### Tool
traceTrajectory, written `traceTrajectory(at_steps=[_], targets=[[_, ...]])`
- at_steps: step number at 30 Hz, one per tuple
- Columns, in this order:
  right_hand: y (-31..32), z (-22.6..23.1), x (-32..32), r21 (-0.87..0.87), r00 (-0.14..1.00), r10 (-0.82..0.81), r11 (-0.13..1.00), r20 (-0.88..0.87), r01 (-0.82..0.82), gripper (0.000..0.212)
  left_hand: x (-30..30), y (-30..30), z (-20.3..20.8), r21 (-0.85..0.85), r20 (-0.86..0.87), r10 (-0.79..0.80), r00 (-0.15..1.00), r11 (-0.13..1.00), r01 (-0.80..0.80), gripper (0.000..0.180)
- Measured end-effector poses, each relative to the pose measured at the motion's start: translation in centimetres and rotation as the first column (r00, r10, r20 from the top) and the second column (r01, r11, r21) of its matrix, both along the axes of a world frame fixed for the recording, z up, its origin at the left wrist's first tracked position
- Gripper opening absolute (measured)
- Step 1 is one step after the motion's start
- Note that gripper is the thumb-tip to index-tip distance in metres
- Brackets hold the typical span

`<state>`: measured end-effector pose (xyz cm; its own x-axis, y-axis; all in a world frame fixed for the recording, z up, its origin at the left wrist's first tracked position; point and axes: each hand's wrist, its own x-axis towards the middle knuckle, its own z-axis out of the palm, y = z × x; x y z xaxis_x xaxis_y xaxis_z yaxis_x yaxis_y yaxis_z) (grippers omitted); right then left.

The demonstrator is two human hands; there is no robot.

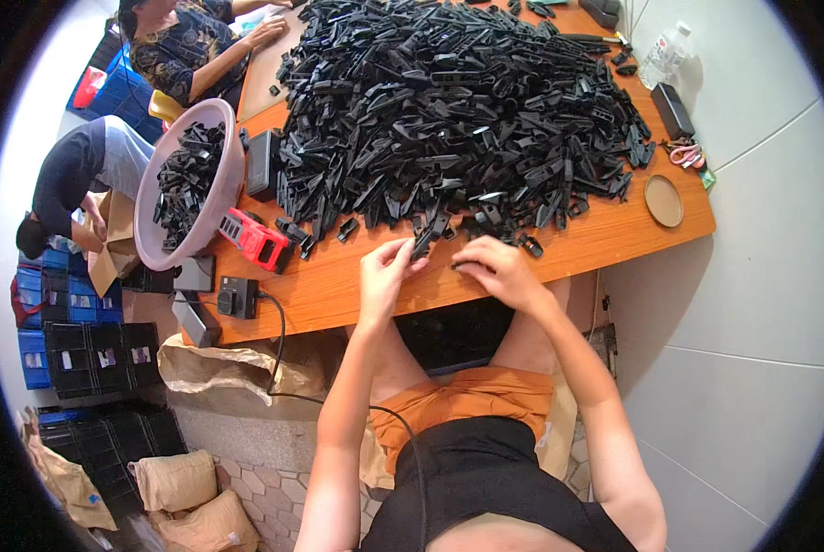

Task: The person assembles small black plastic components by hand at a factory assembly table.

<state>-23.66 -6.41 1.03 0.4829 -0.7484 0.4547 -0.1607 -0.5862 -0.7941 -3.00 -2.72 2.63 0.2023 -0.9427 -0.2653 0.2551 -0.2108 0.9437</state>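
A big heap of black plastic clip-like parts [458,110] covers most of the wooden table [329,299]. At its near edge my left hand [384,276] pinches one black plastic part [422,247] between thumb and fingers. My right hand [502,271] is just to the right, over the table's front strip, with its fingers curled together. A small dark bit shows at its fingertips, too small to name. The two hands are a short gap apart.
Left of the heap stand a pink basin [231,166] of similar parts, a red-and-black device [257,241] and a small black box [238,298] with a cable. A round tan lid [663,201], scissors [684,155] and a bottle [666,55] are at right. Two other people work at left.
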Motion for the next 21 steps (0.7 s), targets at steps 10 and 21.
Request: traceTrajectory(at_steps=[10,21], targets=[[-1.8,0.1,1.1,0.121,1.000,-0.021,0.992,0.004,0.020,0.024,3.4,4.3,-1.7,-0.485,0.823,0.355,0.442,0.846,0.223,0.023],[1.6,-0.3,5.8,0.387,0.992,-0.105,0.920,0.073,0.069,0.023,0.9,6.5,-2.1,-0.410,0.898,0.340,0.278,0.876,0.254,0.040]])
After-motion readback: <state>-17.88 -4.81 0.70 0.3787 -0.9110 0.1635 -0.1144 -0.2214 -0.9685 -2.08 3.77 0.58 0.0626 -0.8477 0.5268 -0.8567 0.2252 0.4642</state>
